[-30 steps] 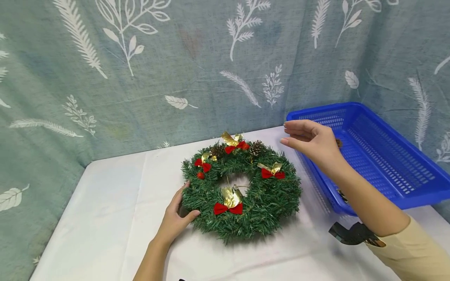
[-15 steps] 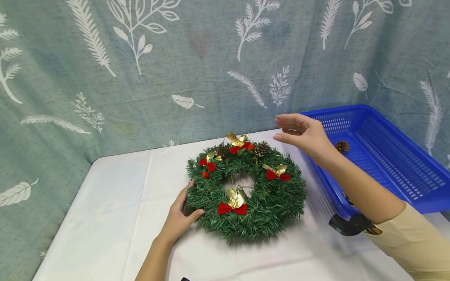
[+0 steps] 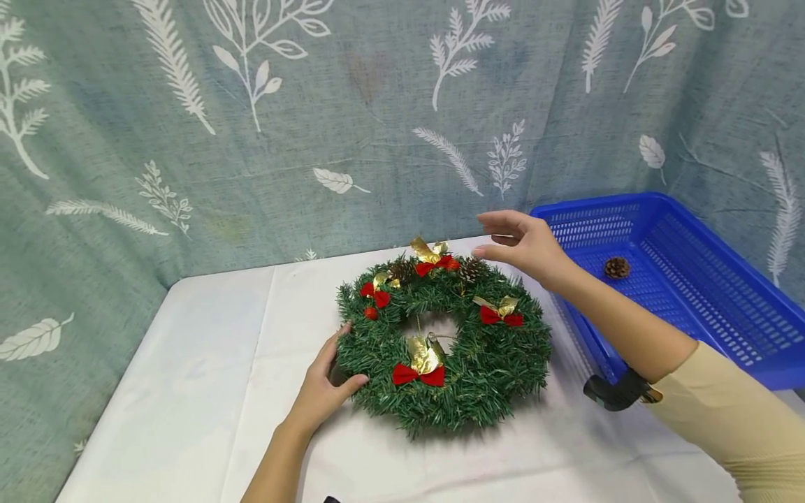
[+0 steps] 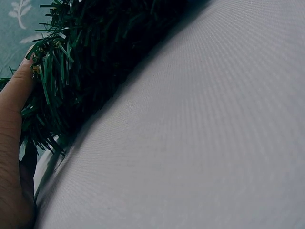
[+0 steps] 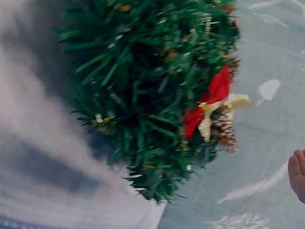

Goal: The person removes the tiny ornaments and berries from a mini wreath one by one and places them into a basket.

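A green Christmas wreath (image 3: pixel 490 377) lies flat on the white-covered table, trimmed with red bows (image 3: pixel 418 375), gold ribbon, small red balls and pinecones (image 3: pixel 469 270). My left hand (image 3: pixel 322 388) holds its left edge, thumb at the front and fingers along the side; the left wrist view has a finger against the green needles (image 4: pixel 62 71). My right hand (image 3: pixel 525 244) is raised by the wreath's back right, holding nothing, thumb apart from the gently bent fingers. In the right wrist view, only its fingertips (image 5: pixel 298 174) show at the right edge, away from the wreath (image 5: pixel 143 95).
A blue plastic basket (image 3: pixel 711 244) stands at the right, partly behind my right forearm. Inside it lies a loose pinecone (image 3: pixel 617 267). A leaf-patterned curtain (image 3: pixel 283 140) hangs behind the table and along its sides.
My right hand has moved left, from the basket's edge to the wreath's back right. The basket's pinecone is now fully visible. My left hand stays on the wreath; the view has shifted slightly.
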